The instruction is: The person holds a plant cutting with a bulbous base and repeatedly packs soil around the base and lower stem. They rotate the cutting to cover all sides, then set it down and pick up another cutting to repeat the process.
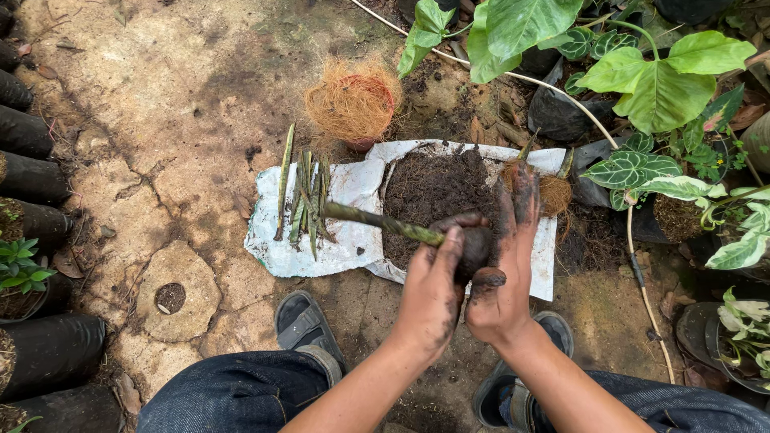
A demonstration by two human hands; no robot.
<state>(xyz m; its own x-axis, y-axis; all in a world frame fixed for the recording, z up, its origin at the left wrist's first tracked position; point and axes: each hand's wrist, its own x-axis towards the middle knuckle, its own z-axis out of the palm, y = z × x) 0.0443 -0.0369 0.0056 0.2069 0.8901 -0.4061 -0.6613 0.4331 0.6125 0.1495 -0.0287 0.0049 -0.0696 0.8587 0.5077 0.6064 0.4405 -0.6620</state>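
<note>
A white sack (353, 240) lies flat at the frame's centre, a mound of dark soil (433, 188) heaped on it. At its left edge a bundle of cut stems (305, 200) waits, unwrapped. Lower centre, the left hand (429, 293) and right hand (501, 281) press together around a soil ball (477, 244) at the base of one stem (377, 220). Judging by this, one is being wrapped; the others remain.

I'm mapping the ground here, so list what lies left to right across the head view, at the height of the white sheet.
Black grow bags → loose cuttings on the white sheet → soil heap → coir clump → patterned leaves.
</note>
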